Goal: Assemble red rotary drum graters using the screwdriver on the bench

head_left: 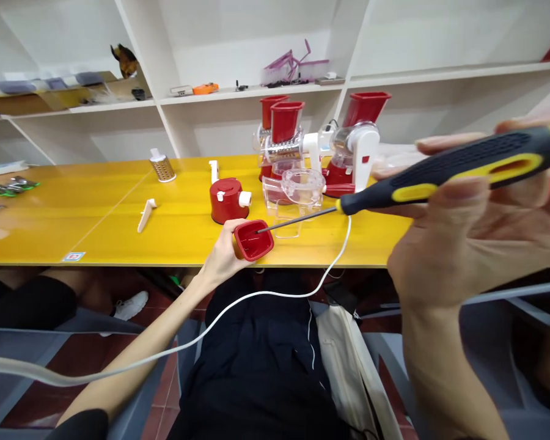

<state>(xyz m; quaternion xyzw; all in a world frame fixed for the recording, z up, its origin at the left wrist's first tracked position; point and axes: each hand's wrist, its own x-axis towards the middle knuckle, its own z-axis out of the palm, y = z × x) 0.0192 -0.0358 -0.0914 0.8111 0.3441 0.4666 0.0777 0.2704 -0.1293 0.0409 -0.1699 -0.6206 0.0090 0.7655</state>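
My left hand (223,255) grips a red plastic feed hopper (266,243) at the table's front edge, its square mouth tipped toward me. In my right hand (467,226) is a black and yellow screwdriver (421,174), held between thumb and fingers, close to the camera. The thin metal shaft points left, and its tip reaches into the hopper's mouth. Just behind the hopper stands a red grater base (229,200) with a white knob. To its right sits a clear plastic housing (297,189).
Assembled red and white rotary graters (364,143) stand behind the housing. Left on the yellow table (105,229) are a white crank handle (146,214) and a grater drum (162,166). A white cable (261,294) crosses before my body. White shelves (252,91) rise behind the table.
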